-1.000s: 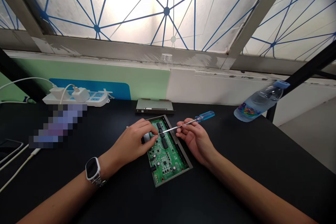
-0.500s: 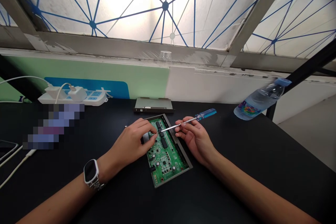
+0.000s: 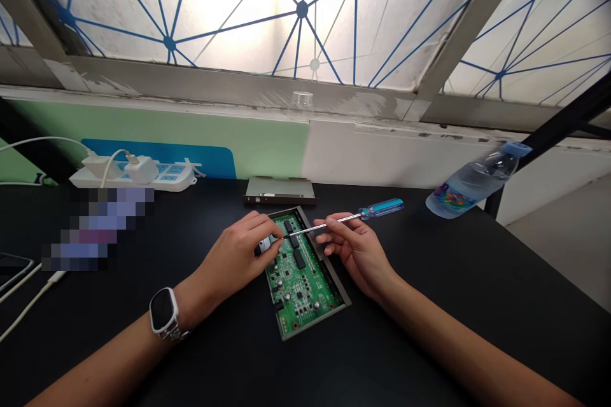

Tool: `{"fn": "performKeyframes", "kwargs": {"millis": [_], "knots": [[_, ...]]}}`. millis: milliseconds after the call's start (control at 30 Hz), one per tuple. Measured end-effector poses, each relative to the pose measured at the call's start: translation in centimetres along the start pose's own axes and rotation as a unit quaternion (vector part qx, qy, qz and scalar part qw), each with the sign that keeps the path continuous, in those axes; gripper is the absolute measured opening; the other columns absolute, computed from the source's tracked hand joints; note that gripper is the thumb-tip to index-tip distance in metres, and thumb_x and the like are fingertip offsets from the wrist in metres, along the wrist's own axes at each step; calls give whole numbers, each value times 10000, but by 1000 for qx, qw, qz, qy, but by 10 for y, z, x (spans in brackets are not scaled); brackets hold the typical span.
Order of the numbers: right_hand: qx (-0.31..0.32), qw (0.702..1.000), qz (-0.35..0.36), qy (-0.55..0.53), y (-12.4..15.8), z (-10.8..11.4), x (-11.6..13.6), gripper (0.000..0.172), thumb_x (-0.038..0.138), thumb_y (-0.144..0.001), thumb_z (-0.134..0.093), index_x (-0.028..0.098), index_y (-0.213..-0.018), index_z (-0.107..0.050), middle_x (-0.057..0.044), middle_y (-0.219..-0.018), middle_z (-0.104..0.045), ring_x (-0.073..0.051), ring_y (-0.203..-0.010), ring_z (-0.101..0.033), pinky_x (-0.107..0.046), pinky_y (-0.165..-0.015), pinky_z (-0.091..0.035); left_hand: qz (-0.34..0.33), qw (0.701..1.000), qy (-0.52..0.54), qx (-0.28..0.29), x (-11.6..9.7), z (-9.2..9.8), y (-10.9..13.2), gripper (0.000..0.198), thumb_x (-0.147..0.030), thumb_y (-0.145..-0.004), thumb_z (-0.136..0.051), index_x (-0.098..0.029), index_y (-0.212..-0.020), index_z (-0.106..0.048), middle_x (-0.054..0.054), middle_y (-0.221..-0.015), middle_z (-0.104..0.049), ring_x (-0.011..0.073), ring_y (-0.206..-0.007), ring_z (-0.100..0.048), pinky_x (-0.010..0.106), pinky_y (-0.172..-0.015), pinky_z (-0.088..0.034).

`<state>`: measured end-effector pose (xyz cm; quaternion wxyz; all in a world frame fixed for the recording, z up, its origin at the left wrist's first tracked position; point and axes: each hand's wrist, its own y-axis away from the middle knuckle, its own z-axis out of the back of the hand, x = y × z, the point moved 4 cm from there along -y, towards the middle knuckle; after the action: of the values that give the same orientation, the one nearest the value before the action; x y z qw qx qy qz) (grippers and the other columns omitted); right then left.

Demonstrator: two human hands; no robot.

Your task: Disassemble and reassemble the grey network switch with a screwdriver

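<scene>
A screwdriver (image 3: 382, 208) with a clear blue handle lies slantwise across my right hand (image 3: 356, 251), whose thumb and fingers pinch its metal shaft. Its tip points left and meets the fingertips of my left hand (image 3: 248, 245). Thumb and forefinger of that hand are pinched together there; whatever tiny thing sits between them is too small to name. Under both hands is a green circuit board (image 3: 303, 292) in a shallow grey metal tray (image 3: 329, 267), with black chips and small round capacitors. My left hand covers the board's upper left part.
Behind the board lies a flat metal cover (image 3: 280, 189) against the wall. A water bottle (image 3: 470, 181) leans at the back right. At the back left is a white power strip (image 3: 176, 177) with plugs and cables. A phone (image 3: 14, 269) lies at the left edge of the black table (image 3: 214, 356).
The screwdriver has shifted a little to the right, its handle sticking out farther from my right hand. My left hand has drawn slightly left, its fingertips still at the screwdriver's tip.
</scene>
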<state>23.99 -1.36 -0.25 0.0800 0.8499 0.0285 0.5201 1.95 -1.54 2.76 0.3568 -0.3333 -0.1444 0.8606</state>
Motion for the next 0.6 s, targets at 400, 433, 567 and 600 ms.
{"fn": "performKeyframes", "kwargs": {"millis": [400, 433, 567, 600], "knots": [[-11, 1000, -14, -23, 1, 1, 1, 283, 235, -677, -940, 165, -809, -699, -98, -921, -813, -156, -633, -745, -195, -474, -565, -7, 1000, 9, -12, -3, 6, -1, 65, -148, -937, -590, -202, -932, -627, 30, -878, -659, 180, -804, -613, 314, -716, -502], [-13, 1000, -15, -23, 1, 1, 1, 291, 237, -673, -943, 165, -810, -697, -98, -918, -813, -155, -626, -743, -196, -472, -563, -10, 1000, 14, -8, -3, 6, -1, 83, -136, -938, -578, -203, -925, -626, 25, -867, -654, 176, -797, -610, 311, -714, -496], [-19, 999, -16, -26, 1, 1, 1, 331, 244, -645, -959, 160, -815, -688, -109, -909, -815, -152, -605, -736, -193, -462, -556, -9, 1000, 26, 1, -2, 4, -2, 103, -121, -948, -563, -201, -926, -624, 21, -870, -650, 169, -794, -605, 307, -714, -487], [-20, 999, -16, -26, 0, 1, 2, 337, 244, -640, -963, 158, -817, -690, -113, -910, -816, -151, -599, -734, -192, -459, -554, -9, 1000, 28, 3, -1, 4, -2, 100, -123, -951, -565, -201, -933, -624, 22, -879, -651, 168, -799, -606, 306, -715, -487]]}}
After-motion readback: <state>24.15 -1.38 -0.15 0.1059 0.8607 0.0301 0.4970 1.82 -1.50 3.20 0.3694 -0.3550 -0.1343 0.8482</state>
